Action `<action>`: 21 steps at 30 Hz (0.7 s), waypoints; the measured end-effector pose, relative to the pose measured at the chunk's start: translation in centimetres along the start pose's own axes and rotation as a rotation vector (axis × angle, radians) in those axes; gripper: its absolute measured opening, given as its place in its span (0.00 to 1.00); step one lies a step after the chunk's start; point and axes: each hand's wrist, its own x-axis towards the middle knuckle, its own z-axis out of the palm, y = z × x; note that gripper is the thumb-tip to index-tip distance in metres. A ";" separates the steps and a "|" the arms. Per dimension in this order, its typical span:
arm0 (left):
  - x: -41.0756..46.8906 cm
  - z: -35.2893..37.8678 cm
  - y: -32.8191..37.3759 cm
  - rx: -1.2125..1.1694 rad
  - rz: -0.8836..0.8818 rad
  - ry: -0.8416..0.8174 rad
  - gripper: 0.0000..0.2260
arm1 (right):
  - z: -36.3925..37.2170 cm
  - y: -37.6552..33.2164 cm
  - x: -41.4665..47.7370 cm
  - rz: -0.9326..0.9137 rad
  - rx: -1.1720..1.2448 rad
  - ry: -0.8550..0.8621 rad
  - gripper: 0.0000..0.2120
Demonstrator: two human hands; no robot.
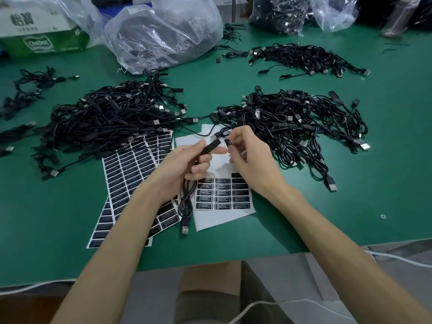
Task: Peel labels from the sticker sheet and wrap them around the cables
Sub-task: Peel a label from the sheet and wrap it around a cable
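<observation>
The green worktop (70, 206) looks matt and smooth, like a rubbery mat. The cable (211, 146) up front wears a black plastic sheath with a faint sheen, and its USB plug (184, 229) shows bright bare metal. The sticker sheet (222, 218) is white paper, slick and slightly glossy. The label (229, 143) is black and satiny. Behind, the plastic bag (163, 31) is clear film, crinkled and shiny, and the box (35, 24) is printed cardboard.

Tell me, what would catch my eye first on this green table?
Big tangled piles of black cables spread across the green table, left and right of centre. In the middle, the left hand grips one cable while the right hand pinches a small black label above a partly peeled sticker sheet.
</observation>
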 end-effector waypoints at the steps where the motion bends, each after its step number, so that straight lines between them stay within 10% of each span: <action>1: 0.0 -0.1 0.0 -0.007 0.005 0.017 0.18 | -0.1 -0.1 0.0 0.008 0.023 0.010 0.11; 21: 0.2 1.4 -1.1 0.352 0.236 0.165 0.10 | -1.2 -1.2 -0.2 0.063 0.229 -0.043 0.10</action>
